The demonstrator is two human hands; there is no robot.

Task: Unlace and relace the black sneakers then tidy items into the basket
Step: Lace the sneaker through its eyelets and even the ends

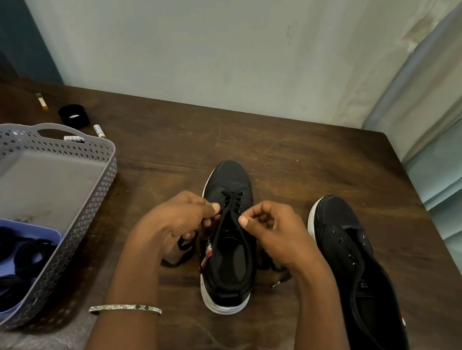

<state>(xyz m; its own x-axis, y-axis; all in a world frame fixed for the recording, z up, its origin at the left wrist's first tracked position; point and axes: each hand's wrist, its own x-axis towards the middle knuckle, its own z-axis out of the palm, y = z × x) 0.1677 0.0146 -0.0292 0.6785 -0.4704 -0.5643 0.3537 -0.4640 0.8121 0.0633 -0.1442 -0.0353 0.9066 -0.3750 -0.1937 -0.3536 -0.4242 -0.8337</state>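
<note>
Basket [48, 144] at table's [301, 155] left, laced sneaker [232, 181] centre, hands [184, 218] over it — unlaced sneaker [345, 222] right

Scuffed wood table [287, 153], plastic basket [96, 184]

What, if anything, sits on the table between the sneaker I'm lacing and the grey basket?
Nothing visible does. The strip of table between the sneaker and the basket holds only your left hand and a loose lace end beside the shoe.

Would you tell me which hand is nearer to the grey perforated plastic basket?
Left. The left hand, pinching black lace, sits right of the grey perforated plastic basket; the right hand pinches lace farther right, beside the middle black sneaker.
</note>
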